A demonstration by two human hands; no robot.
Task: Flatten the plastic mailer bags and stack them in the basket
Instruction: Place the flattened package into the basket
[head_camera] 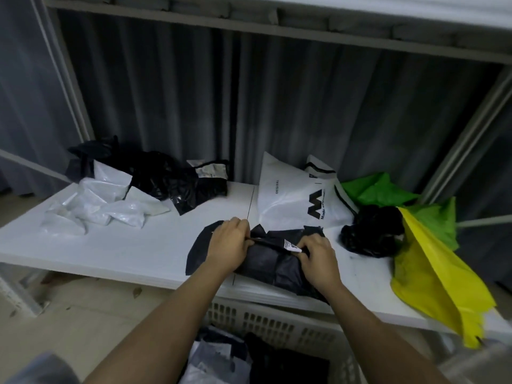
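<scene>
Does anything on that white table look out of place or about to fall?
Yes: the yellow plastic mailer bag at the right end droops over the white table edge, partly unsupported, so it may slide off.

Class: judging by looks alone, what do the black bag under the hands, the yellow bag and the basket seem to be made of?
Black bag: thin matte plastic film, it creases sharply.
Yellow bag: smooth, slightly glossy plastic film, draping limply over the table edge.
Basket: likely rigid moulded plastic, pale, with slotted walls.

Your white table point(155, 245) carries crumpled white mailers point(99, 206) and black ones point(177, 178) upper left. A dark mailer point(274, 264) lies centre; white point(293, 200), green point(379, 189) and yellow bags point(432, 278) lie right.
</scene>
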